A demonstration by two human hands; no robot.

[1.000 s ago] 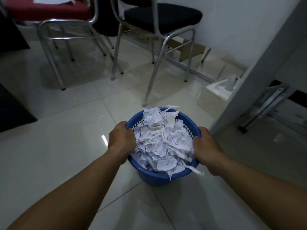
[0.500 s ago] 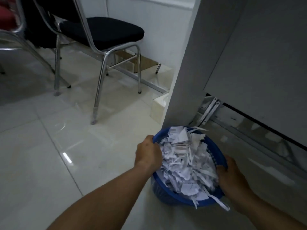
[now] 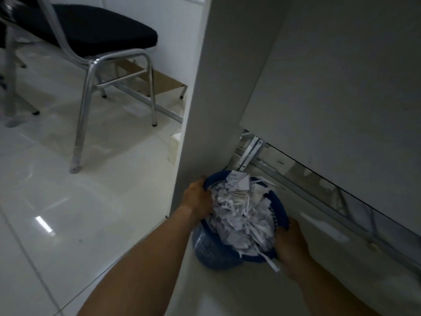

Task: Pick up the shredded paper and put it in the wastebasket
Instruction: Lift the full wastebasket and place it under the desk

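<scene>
Wastebasket (image 3: 282, 216): blue plastic with mesh walls, held at two opposite sides of its rim and leaning a little. Whether its base touches the floor (image 3: 91, 201) cannot be told.
Shredded paper (image 3: 241, 215): heaped inside the wastebasket, piled above the rim.
Loose strip (image 3: 272, 264): hangs out over the wastebasket's near rim, just beside the right hand.
Left hand (image 3: 198, 197): on the wastebasket's left rim, its grip curled over the edge. The fingertips are hidden among the paper.
Right hand (image 3: 290, 244): on the wastebasket's near right rim, its grip wrapped round the edge, with most of the fingers out of sight.
Table (image 3: 216, 87): its white side panel rises just behind the wastebasket's left side, and the open space under it lies beyond the far rim.
Chair (image 3: 95, 42): well apart from the wastebasket, off to its far left.
Step in hand: the paper looks gathered, so this is probably setting the full wastebasket in place by the table.
Doing it well: level the rim, move slowly with even pull from both hands, and steer clear of the panel, since the overfull heap would spill at a jolt or tilt. Tuck the hanging strip back in once the wastebasket is set down.
</scene>
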